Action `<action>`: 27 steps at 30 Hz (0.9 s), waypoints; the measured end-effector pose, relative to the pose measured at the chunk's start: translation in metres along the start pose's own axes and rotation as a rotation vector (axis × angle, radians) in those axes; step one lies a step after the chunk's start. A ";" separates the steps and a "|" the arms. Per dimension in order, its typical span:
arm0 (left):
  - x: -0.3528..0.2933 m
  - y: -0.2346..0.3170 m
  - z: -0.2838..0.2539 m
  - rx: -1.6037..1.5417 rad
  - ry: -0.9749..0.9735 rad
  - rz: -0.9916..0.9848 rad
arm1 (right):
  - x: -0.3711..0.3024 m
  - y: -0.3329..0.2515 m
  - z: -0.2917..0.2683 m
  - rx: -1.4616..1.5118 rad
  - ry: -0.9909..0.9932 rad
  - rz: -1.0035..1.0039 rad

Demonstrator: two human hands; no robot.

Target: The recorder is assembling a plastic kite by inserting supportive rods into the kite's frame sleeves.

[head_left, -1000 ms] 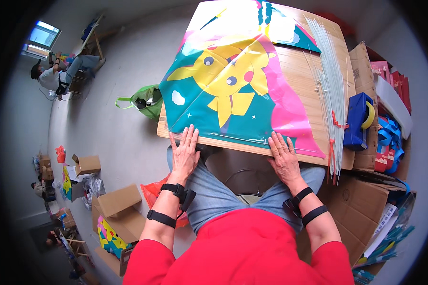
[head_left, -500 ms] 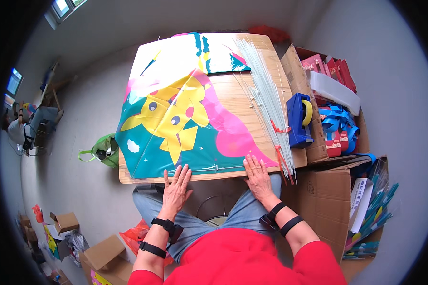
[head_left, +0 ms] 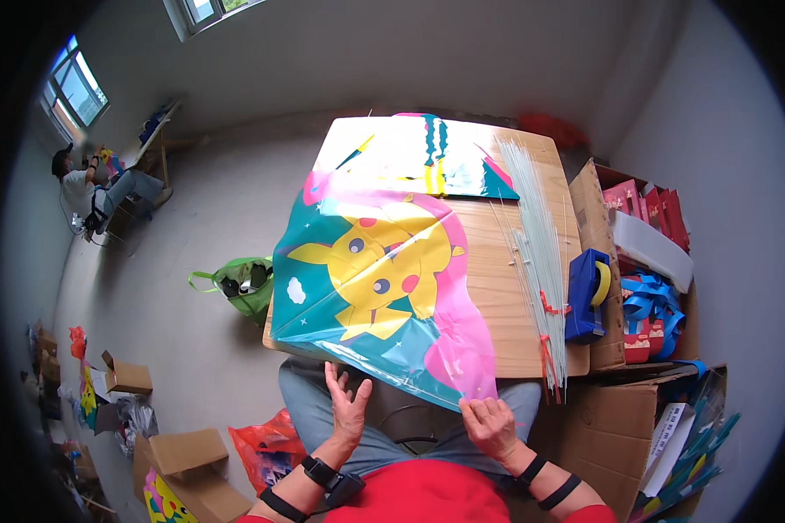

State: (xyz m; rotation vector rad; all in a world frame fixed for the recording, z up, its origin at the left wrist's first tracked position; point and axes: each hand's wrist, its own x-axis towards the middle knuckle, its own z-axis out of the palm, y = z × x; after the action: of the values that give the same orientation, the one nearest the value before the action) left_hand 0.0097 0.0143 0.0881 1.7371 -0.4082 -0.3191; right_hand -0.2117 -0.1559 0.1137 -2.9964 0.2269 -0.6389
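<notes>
As the cartoon-printed plastic sheet [head_left: 388,283] is overhanging the wooden tabletop [head_left: 491,279], our right hand [head_left: 494,425] is pinching the sheet's near-right corner; our left hand [head_left: 349,411] is hovering, fingers spread. We are judging gentle, even tension safest against creasing.

Sheet [head_left: 323,283] lies across the left and near part of the table [head_left: 488,261], its near right corner extending past the table's near edge, at the right hand [head_left: 491,425]. Left hand [head_left: 349,408] is just beside the sheet's near edge. Further sheeting [head_left: 392,170] lies at the table's far side. Rod bundle [head_left: 536,270] runs far to near along the right. Tape dispenser [head_left: 584,305]: between rods and open carton [head_left: 595,209]. Ribbons [head_left: 650,301] lie inside that carton. Carry bag [head_left: 253,301]: left of the table.
</notes>
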 end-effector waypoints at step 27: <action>0.080 0.043 -0.224 -0.274 -0.283 -0.579 | 0.127 0.052 0.123 0.636 -0.076 0.884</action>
State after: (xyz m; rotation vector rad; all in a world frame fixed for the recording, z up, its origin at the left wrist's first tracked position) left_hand 0.1732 0.1687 0.1763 1.5123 -0.0451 -0.9977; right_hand -0.0532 -0.2226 0.0468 -2.0079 1.0269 -0.3779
